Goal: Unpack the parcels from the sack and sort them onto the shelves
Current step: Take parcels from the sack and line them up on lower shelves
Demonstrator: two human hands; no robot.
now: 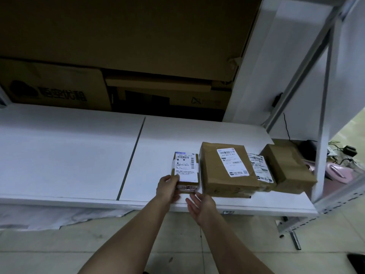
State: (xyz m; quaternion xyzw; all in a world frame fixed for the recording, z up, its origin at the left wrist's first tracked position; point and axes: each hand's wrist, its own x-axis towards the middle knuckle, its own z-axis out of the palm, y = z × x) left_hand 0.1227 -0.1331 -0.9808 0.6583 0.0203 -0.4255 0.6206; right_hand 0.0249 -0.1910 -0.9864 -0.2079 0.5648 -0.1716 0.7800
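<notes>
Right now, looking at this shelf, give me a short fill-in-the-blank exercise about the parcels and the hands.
1. The left hand grips the near end of the ____ parcel.
2. The right hand holds ____.
3. The large brown parcel lies to the ____ of the small one.
4. All parcels rest on the ____ shelf.

Missing words: small; nothing; right; white

The print on the white label of the small brown parcel [186, 169] is too small to read. A flat labelled parcel [261, 169] is mostly hidden between the big brown cardboard box [223, 171] and the brown taped box [286, 167]. The pink thing [335, 171] behind the grey shelf post [324, 135] is blurred. The black object [357, 262] is cut off by the edge.
</notes>
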